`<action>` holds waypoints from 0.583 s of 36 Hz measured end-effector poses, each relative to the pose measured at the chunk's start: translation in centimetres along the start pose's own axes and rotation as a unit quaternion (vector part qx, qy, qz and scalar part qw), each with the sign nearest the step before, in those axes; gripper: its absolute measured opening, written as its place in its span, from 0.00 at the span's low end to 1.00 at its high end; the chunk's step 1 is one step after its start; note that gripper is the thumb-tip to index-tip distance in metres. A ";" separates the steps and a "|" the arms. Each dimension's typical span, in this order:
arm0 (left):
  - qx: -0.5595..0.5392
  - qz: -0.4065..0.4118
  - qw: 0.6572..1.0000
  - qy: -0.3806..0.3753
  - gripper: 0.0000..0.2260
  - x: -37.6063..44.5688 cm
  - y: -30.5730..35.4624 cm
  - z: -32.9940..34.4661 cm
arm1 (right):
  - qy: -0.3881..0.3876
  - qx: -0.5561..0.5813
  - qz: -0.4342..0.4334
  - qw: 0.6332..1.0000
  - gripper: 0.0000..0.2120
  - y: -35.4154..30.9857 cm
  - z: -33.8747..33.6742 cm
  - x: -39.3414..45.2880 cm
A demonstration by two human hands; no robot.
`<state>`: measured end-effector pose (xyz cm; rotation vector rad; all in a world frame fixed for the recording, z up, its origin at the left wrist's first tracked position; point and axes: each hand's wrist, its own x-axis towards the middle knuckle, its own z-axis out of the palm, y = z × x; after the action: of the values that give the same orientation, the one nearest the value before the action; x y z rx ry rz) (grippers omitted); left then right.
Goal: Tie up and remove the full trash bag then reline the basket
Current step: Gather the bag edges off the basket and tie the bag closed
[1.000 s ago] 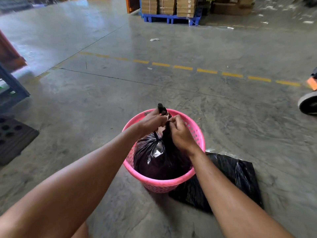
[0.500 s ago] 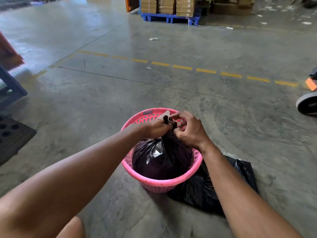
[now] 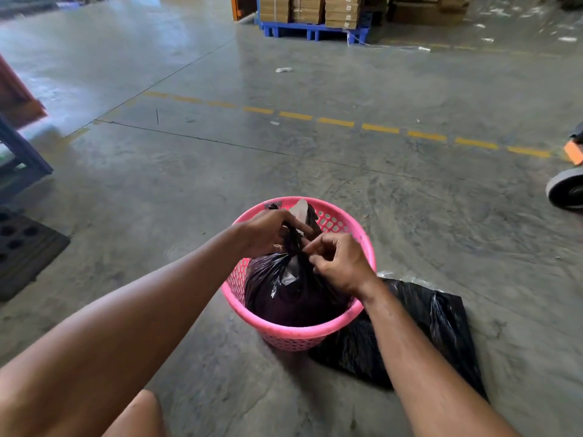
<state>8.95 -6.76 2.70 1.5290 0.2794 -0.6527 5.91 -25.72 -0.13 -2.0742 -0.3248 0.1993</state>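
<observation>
A pink perforated basket [image 3: 293, 334] stands on the concrete floor with a full black trash bag [image 3: 290, 291] inside it. The bag's top is gathered into a twisted neck above the rim. My left hand [image 3: 268, 231] grips that neck from the left. My right hand [image 3: 340, 263] pinches the bag's neck from the right, fingers curled around the plastic. A flat, folded black bag [image 3: 426, 335] lies on the floor to the right of the basket, partly under it.
A black pallet [image 3: 22, 250] and a blue rack leg [image 3: 22, 152] stand at the left. A grey wheel [image 3: 566, 190] sits at the right edge. Boxes on a blue pallet [image 3: 312, 28] stand far back. A dashed yellow line crosses the floor.
Both hands have shifted around the bag's neck: the left came over the top, the right dropped lower and to the right, and the twisted end is pulled down between them.
</observation>
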 end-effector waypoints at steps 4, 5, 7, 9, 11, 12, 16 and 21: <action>-0.038 -0.016 0.999 -0.003 0.18 -0.3 -0.3 -0.2 | 0.003 -0.083 0.007 0.996 0.09 0.7 1.8 -0.9; -0.024 -0.012 1.000 0.006 0.17 -0.5 -0.3 -0.1 | 0.005 -0.090 0.016 0.996 0.10 0.8 2.1 -0.9; 0.068 0.024 0.997 0.028 0.14 -0.8 -0.1 0.3 | 0.010 -0.098 0.038 0.994 0.10 0.9 2.5 -0.8; 0.172 0.078 0.982 0.028 0.12 -1.0 0.0 0.9 | 0.026 -0.097 0.051 0.994 0.11 0.9 2.8 -0.7; 0.285 0.116 0.951 0.014 0.09 -1.1 0.2 1.2 | 0.045 -0.088 0.057 0.993 0.11 0.9 3.0 -0.6; 0.333 0.126 0.934 0.010 0.08 -1.3 0.4 1.2 | 0.053 -0.084 0.060 0.993 0.11 0.9 3.0 -0.5; 0.272 0.112 0.956 0.003 0.14 -2.0 1.0 0.6 | 0.073 -0.077 0.048 0.993 0.13 1.1 2.7 -0.5; -0.077 0.006 0.997 -0.029 0.12 -1.5 -0.2 -1.3 | 0.093 -0.064 0.019 0.993 0.07 2.2 2.5 -0.7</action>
<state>7.94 -5.13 3.32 1.3618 0.2684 -0.6503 4.83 -24.91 -3.27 -2.2074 -0.1887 0.0062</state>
